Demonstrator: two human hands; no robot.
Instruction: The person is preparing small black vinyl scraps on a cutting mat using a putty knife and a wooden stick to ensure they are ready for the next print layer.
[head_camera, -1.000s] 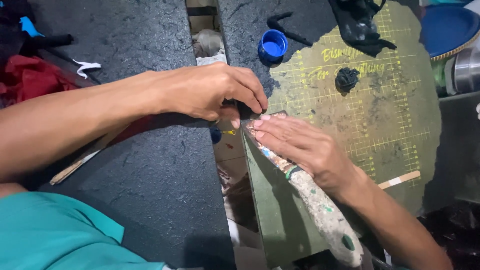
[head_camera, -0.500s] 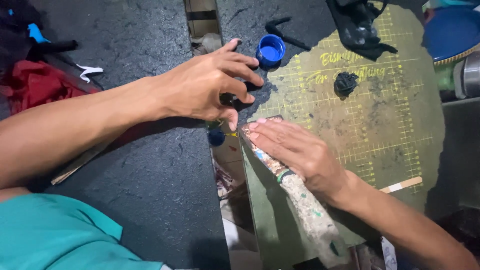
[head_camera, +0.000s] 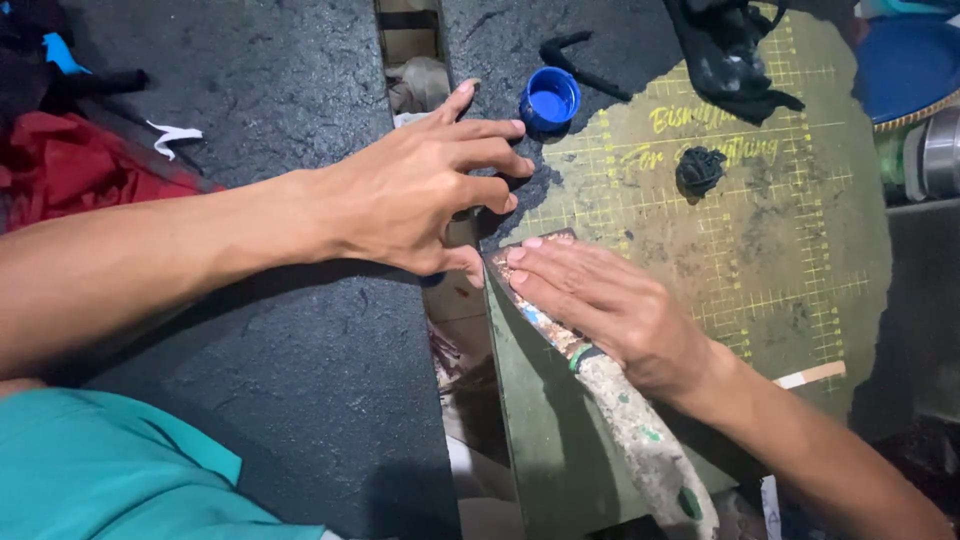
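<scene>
Two dark slabs make up the bench (head_camera: 250, 380), with a narrow gap running between them from top to bottom. On the right slab lies a worn green cutting mat (head_camera: 760, 250) ruled with a yellow grid, its surface smeared black. A red cloth (head_camera: 70, 175) is bunched at the bench's far left edge, and black fabric (head_camera: 730, 55) sits crumpled at the mat's top.

Next in size, the left hand (head_camera: 410, 195) reaches across the gap from the left with its fingers spread wide and its grip empty; the fingertips hover just short of a blue bottle cap (head_camera: 550, 98), which stands open side up on the right slab beside the mat's upper left corner. The thumb points down toward the other hand.

Pressed flat on the mat's left edge, the right hand (head_camera: 610, 305) lies open with fingers straight and together, pinning a long paint-stained tool (head_camera: 640, 440) beneath the palm; the speckled handle runs out toward the lower right, and the flat blade end shows just past the fingertips.

Smaller things: a black crumpled lump (head_camera: 700, 170) rests on the grid well apart from both hands, and a small white scrap (head_camera: 175, 133) lies near the red cloth.
</scene>
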